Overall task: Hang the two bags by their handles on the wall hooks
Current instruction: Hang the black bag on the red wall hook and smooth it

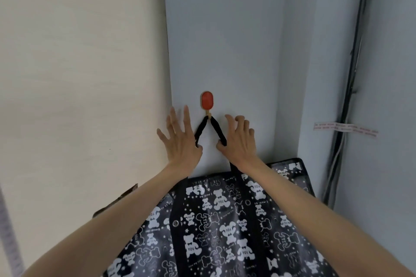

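Left hand [180,139] open, fingers spread, flat near the wall beside the black handle [200,130]. Handle looped over the red hook [207,102]. Right hand [239,139] open, thumb touching the handle. Bear-print bag [216,220] hangs below

1. A red oval wall hook [207,101] with a gold rim was fixed to the pale grey wall [225,40].
2. The black handle [210,128] of a bear-print bag [225,227] was looped over the hook's peg, forming an inverted V.
3. The bag hung below the hook, against the wall.
4. A second patterned bag [292,171] showed just behind it, at the right.
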